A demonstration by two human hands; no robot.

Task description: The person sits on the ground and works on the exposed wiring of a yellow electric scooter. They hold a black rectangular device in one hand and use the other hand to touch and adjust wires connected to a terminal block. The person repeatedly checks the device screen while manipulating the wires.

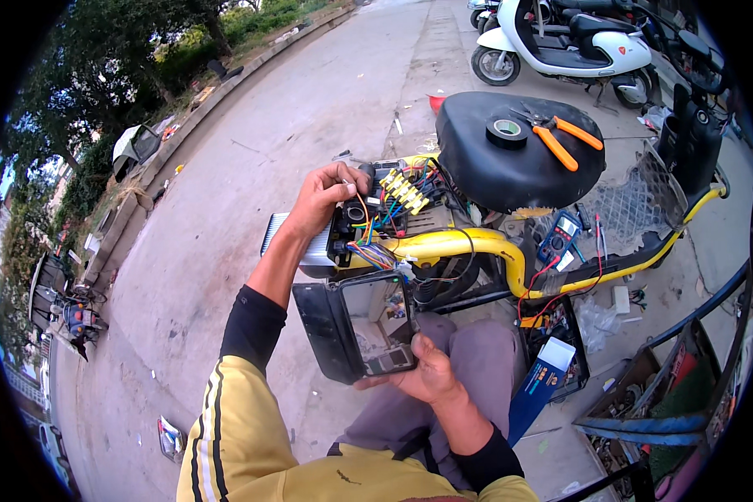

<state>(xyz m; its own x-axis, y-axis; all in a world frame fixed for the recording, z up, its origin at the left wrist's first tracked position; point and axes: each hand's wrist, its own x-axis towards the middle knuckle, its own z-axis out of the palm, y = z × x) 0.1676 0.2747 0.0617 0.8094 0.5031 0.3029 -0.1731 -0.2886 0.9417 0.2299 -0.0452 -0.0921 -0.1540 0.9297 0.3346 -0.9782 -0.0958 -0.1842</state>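
My left hand point(322, 199) is closed in a pinch on a thin orange wire point(363, 209) above the opened rear of a yellow scooter frame point(460, 243). Around it run many coloured wires point(372, 253), and a row of yellow connectors point(404, 192) lies just to its right. My right hand point(427, 370) grips a phone point(378, 322) from below, over my lap. The phone's black case cover point(320, 328) is folded out to the left, and its screen shows a picture too small to make out.
A black seat point(468, 176) carries a tape roll point(506, 132) and orange-handled pliers point(565, 144). On the footboard lies a multimeter point(559, 238) with red leads. A blue box point(544, 385), plastic bag point(596, 325) and metal parts tray point(644, 422) are at right. A white scooter point(560, 54) stands beyond.
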